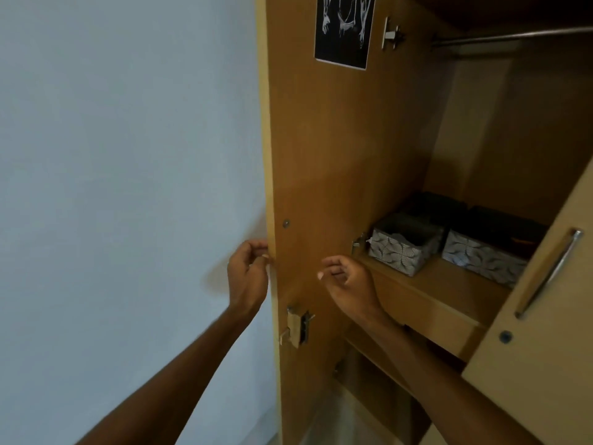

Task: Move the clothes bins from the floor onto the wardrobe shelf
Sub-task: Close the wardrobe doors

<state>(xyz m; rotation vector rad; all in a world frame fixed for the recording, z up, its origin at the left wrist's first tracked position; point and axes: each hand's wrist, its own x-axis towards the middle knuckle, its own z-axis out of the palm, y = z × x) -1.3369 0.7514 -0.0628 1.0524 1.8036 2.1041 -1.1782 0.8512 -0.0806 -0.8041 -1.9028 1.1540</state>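
Only the head cam for this one. The wardrobe stood open, and the smooth brown wood-laminate wardrobe door (337, 155) filled the middle of the shot. The left hand (248, 271) had its fingers curled round that door's outer edge, gripping it. The right hand (349, 277) hung just in front of the door's inner face, fingers loosely curled, grasping nothing.

Bin count: two soft rectangular fabric bins with a grey-and-white fan pattern sat side by side on the flat brown wooden wardrobe shelf (433, 284), the left patterned bin (398, 252) and the right patterned bin (481, 260), near each other. Behind them were two darker boxy bins (439, 203), too shadowy to tell the material.

Contents-wise, both patterned ones just looked dark inside. The right one showed a small orange streak, couldn't tell what it was.

Other bits on the door:
- one black rectangular poster with white line art (345, 27)
- one shiny metal hinge (391, 33)
- one round screw head (285, 223)
- one small boxy lock (296, 329)

One round metal hanging rail (513, 36) ran across the top. On the right was one pale beige door (529, 380) with one long brushed-metal bar handle (548, 274) and one round keyhole (506, 336). A matte pale blue wall (128, 155) was off to the left.
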